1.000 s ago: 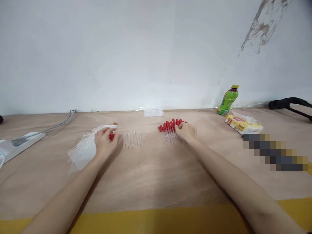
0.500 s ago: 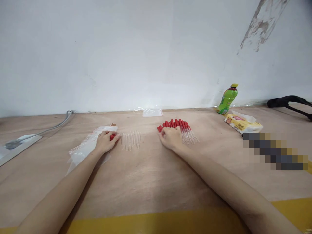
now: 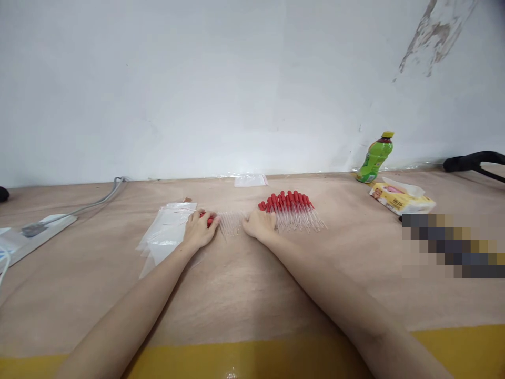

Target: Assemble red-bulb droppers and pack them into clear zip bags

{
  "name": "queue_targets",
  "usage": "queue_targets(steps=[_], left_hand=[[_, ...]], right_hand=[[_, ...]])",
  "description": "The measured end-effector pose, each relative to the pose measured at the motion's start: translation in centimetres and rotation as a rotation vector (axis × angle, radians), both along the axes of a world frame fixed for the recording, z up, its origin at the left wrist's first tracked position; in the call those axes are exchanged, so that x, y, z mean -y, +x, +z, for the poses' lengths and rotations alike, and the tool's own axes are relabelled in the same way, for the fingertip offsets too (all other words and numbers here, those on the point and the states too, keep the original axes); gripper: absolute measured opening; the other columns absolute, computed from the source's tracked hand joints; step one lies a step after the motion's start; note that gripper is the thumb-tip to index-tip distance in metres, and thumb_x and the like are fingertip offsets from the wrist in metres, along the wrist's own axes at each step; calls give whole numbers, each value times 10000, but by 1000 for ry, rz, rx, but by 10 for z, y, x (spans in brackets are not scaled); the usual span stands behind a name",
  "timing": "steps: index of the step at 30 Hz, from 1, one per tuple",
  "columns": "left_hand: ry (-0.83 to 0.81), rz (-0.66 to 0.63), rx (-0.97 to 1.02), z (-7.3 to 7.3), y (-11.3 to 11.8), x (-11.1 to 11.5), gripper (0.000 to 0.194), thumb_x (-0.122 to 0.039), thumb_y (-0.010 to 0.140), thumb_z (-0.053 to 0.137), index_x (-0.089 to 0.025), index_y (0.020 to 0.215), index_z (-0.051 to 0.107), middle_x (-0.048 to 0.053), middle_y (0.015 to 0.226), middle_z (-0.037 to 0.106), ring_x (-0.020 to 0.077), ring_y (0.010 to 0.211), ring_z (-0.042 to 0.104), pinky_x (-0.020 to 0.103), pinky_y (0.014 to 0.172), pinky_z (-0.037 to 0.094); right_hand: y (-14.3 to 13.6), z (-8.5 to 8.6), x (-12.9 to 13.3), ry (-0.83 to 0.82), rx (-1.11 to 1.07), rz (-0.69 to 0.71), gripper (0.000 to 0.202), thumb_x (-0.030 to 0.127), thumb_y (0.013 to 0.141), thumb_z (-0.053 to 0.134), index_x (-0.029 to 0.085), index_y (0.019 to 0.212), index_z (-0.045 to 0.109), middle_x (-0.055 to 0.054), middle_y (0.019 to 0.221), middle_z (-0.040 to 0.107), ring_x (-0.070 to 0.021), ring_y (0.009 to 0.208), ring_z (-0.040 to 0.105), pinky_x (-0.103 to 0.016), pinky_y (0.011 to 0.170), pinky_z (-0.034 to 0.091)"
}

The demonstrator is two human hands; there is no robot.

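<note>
My left hand (image 3: 200,230) is curled around red rubber bulbs (image 3: 208,216), which show between its fingers. Its fingertips lie at the left end of a row of thin clear tubes (image 3: 231,223) on the table. At the row's right end is my right hand (image 3: 259,223), its fingers bent in and partly hidden; what they grip, if anything, does not show. Just right of that hand lies a fan of droppers (image 3: 292,206), red bulbs at the far end and clear stems toward me. Flat clear plastic bags (image 3: 168,231) lie left of my left hand.
Another small bag (image 3: 251,180) lies by the wall. Farther right are a leaning green bottle (image 3: 375,159), a yellow tissue pack (image 3: 402,199), a pixelated item and a black curved object (image 3: 473,161). A power strip (image 3: 43,231) with a grey cable is at left.
My left hand has moved right with the red bulbs, up against the clear tubes. My right hand has moved left, off the droppers to the tubes' other end. The tubes lie farther right and closer together.
</note>
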State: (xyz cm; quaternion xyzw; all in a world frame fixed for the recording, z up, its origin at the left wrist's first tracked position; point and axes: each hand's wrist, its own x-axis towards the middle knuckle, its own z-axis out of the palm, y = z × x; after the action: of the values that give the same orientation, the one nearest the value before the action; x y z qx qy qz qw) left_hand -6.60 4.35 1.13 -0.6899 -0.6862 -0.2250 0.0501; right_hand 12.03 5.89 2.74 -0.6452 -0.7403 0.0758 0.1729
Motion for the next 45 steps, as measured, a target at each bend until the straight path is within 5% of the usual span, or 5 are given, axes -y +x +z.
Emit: queue_targets(steps=[12,17,23,31,45], left_hand=[[151,-80,73,28,-24,0,413,-411,843,345,-190,1103,579,90,1101,513,254,1142,374,412,987,253],[222,-350,229,45,18,33,304,-339,853,386,-150,942,608,49,812,552,171,817,524,305,789,415],[-91,-736,141,21,74,76,241,-278,838,444,-198,1000,604,37,801,528,159,776,521,283,727,430],[-103,-605,200,16,65,83,353,-277,780,534,-215,1125,503,51,970,526,162,815,531,296,742,451],[-199,-550,646,5,76,83,162,-307,815,486,-154,844,529,1,727,560,114,629,523,230,567,421]], right_hand=[[27,8,14,42,-51,78,245,316,799,442,151,767,620,-106,789,651,-221,767,590,-342,711,368],[67,8,31,181,-262,256,196,253,843,403,144,853,566,-65,828,627,-149,760,560,-242,657,380],[103,-9,49,321,-356,357,178,231,832,404,151,917,539,-49,764,591,-144,692,529,-253,638,390],[109,-21,61,363,-290,446,153,213,830,413,165,882,548,-30,758,569,-130,665,510,-266,658,365],[100,-20,80,370,-306,648,150,229,832,449,181,899,574,-10,756,604,-111,649,517,-298,705,301]])
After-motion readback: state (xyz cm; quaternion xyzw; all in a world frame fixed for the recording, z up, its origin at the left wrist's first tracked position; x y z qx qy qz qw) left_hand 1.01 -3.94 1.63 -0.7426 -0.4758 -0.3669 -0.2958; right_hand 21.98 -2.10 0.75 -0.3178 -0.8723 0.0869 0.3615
